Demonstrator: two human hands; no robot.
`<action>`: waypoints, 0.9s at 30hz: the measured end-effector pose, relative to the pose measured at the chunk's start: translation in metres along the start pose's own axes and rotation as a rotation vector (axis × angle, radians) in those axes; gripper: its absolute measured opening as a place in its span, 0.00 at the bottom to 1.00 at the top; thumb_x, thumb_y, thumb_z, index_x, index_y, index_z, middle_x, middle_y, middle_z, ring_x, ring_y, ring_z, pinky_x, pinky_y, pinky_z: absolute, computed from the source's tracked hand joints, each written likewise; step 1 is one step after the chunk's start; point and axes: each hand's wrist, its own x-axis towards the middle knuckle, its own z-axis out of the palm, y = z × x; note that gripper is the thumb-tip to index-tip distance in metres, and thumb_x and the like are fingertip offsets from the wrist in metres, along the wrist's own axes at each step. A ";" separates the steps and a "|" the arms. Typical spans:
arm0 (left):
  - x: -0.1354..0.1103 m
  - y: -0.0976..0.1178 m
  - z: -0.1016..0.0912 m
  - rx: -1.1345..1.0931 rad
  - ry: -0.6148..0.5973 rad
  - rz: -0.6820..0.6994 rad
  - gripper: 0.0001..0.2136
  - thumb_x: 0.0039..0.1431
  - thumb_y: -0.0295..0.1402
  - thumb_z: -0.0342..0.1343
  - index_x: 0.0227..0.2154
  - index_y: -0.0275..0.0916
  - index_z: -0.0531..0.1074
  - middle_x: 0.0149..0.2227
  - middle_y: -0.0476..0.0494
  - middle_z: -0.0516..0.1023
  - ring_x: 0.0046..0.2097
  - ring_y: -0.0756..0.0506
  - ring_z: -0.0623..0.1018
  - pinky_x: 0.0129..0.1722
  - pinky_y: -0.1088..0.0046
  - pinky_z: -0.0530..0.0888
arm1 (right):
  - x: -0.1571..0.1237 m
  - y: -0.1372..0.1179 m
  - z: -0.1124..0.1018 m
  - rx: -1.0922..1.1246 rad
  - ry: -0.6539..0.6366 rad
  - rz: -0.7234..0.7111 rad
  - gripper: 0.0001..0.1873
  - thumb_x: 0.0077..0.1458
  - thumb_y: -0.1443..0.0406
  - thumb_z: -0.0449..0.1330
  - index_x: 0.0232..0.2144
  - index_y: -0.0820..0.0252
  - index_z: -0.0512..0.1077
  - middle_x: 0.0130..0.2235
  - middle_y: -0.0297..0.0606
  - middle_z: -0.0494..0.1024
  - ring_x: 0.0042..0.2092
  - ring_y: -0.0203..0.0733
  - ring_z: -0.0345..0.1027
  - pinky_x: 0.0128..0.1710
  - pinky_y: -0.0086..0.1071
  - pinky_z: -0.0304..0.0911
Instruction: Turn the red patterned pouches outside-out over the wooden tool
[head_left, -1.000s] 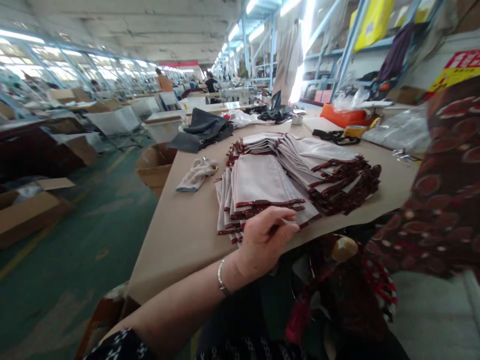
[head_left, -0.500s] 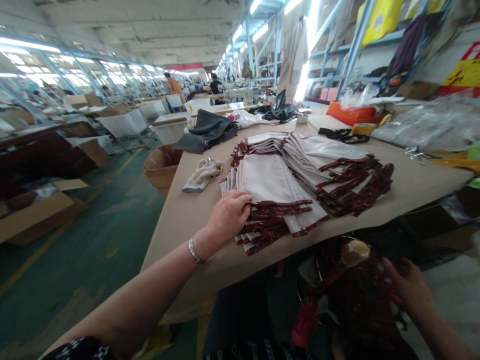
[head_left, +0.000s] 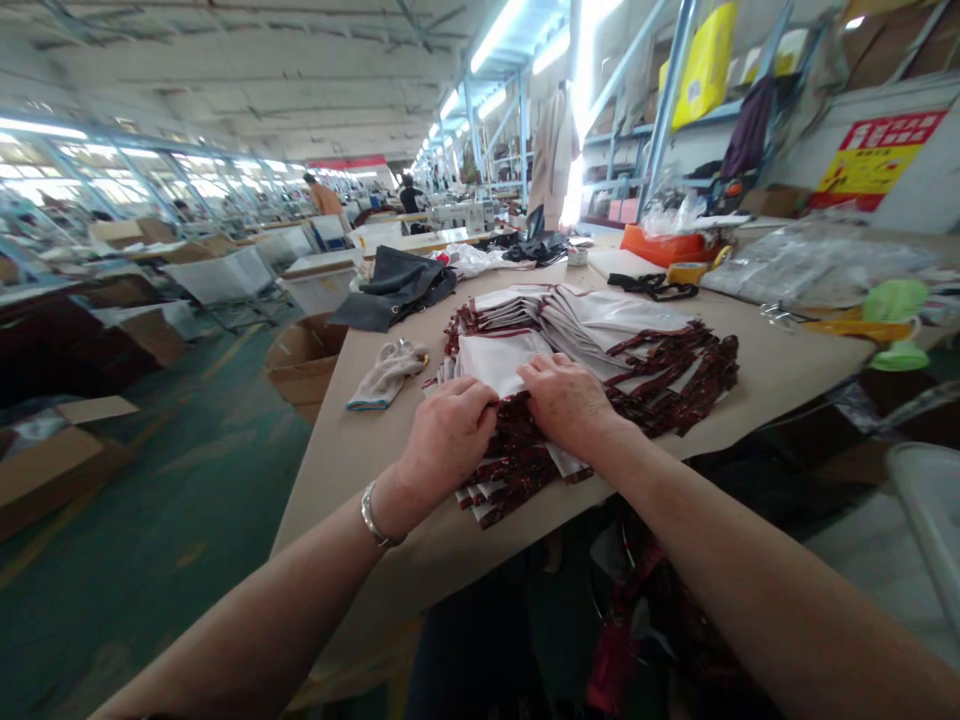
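A fanned stack of pale grey fabric pieces (head_left: pixel 600 320) with dark red patterned trim lies on the brown table (head_left: pixel 360 470). My left hand (head_left: pixel 450 435), with a silver bracelet (head_left: pixel 371 517) at the wrist, is curled on the near left edge of the stack, its fingers closed on the top piece. My right hand (head_left: pixel 570 400) lies on top of the stack just beside it, fingers stretched toward the left hand and resting on the cloth and its red trim.
A white glove (head_left: pixel 386 372) lies left of the stack and a dark folded garment (head_left: pixel 397 285) behind it. An orange item (head_left: pixel 664 243), clear plastic bags (head_left: pixel 810 265) and a green object (head_left: pixel 896 300) sit at right. Cardboard boxes (head_left: pixel 304 360) stand on the green floor.
My right hand has come up from below the table edge onto the stack. My left hand shifted from the stack's left edge to its near edge, closing on the top piece.
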 end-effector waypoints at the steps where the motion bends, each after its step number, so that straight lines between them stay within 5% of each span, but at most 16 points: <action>1: -0.004 -0.001 -0.002 -0.010 0.005 -0.003 0.07 0.56 0.24 0.50 0.29 0.38 0.72 0.32 0.45 0.75 0.36 0.46 0.74 0.39 0.69 0.71 | 0.000 0.008 0.000 -0.037 -0.018 0.062 0.13 0.56 0.73 0.50 0.41 0.63 0.72 0.43 0.50 0.75 0.45 0.52 0.69 0.40 0.39 0.63; 5: -0.022 0.007 0.001 -0.187 -0.024 -0.176 0.04 0.51 0.25 0.53 0.29 0.38 0.72 0.30 0.47 0.73 0.33 0.48 0.73 0.34 0.72 0.71 | -0.038 0.032 -0.021 0.016 0.035 0.241 0.16 0.52 0.72 0.53 0.43 0.60 0.70 0.38 0.45 0.77 0.38 0.49 0.72 0.34 0.36 0.61; 8: -0.037 0.036 0.008 -0.714 -0.062 -0.516 0.03 0.53 0.30 0.53 0.27 0.39 0.70 0.21 0.52 0.69 0.23 0.51 0.69 0.22 0.77 0.67 | -0.097 0.023 -0.030 0.110 0.168 0.174 0.12 0.51 0.71 0.53 0.39 0.59 0.70 0.36 0.42 0.77 0.37 0.48 0.71 0.36 0.36 0.61; 12: -0.054 0.095 0.022 -1.536 -0.028 -0.940 0.10 0.49 0.37 0.62 0.30 0.40 0.69 0.26 0.51 0.73 0.25 0.51 0.73 0.20 0.78 0.71 | -0.182 -0.002 -0.001 0.263 0.047 0.246 0.11 0.53 0.72 0.49 0.29 0.58 0.70 0.29 0.39 0.74 0.32 0.45 0.69 0.32 0.35 0.60; 15: -0.068 0.127 0.040 -1.799 -0.197 -1.171 0.13 0.44 0.37 0.66 0.28 0.38 0.68 0.25 0.52 0.73 0.26 0.52 0.73 0.24 0.76 0.75 | -0.226 -0.010 0.025 0.660 -0.088 0.494 0.11 0.57 0.67 0.51 0.25 0.57 0.70 0.26 0.35 0.73 0.28 0.41 0.67 0.29 0.32 0.60; 19: -0.084 0.142 0.063 -1.590 -0.585 -1.083 0.11 0.44 0.36 0.65 0.22 0.35 0.71 0.18 0.52 0.70 0.19 0.54 0.67 0.16 0.82 0.65 | -0.252 -0.011 0.022 1.479 0.063 0.919 0.17 0.56 0.52 0.53 0.31 0.56 0.74 0.29 0.38 0.77 0.30 0.44 0.71 0.29 0.34 0.66; 22: -0.080 0.147 0.062 -1.652 -0.954 -0.985 0.14 0.45 0.38 0.65 0.17 0.35 0.68 0.15 0.53 0.66 0.16 0.56 0.63 0.15 0.82 0.59 | -0.256 -0.011 -0.003 1.755 0.047 1.032 0.24 0.55 0.47 0.50 0.27 0.56 0.75 0.28 0.42 0.79 0.30 0.47 0.74 0.29 0.38 0.69; 25: -0.054 0.151 0.058 -1.930 -0.935 -1.073 0.14 0.43 0.36 0.67 0.18 0.36 0.66 0.16 0.54 0.65 0.17 0.56 0.64 0.17 0.82 0.62 | -0.249 0.002 -0.033 1.747 -0.102 0.988 0.29 0.52 0.42 0.51 0.21 0.57 0.75 0.23 0.43 0.77 0.33 0.50 0.75 0.32 0.41 0.70; 27: -0.032 0.153 0.066 -2.017 -0.849 -1.122 0.12 0.44 0.34 0.66 0.21 0.36 0.68 0.18 0.53 0.68 0.18 0.55 0.67 0.18 0.81 0.64 | -0.234 0.024 -0.043 1.743 -0.027 0.978 0.31 0.52 0.40 0.50 0.23 0.57 0.76 0.24 0.43 0.78 0.35 0.52 0.76 0.34 0.43 0.71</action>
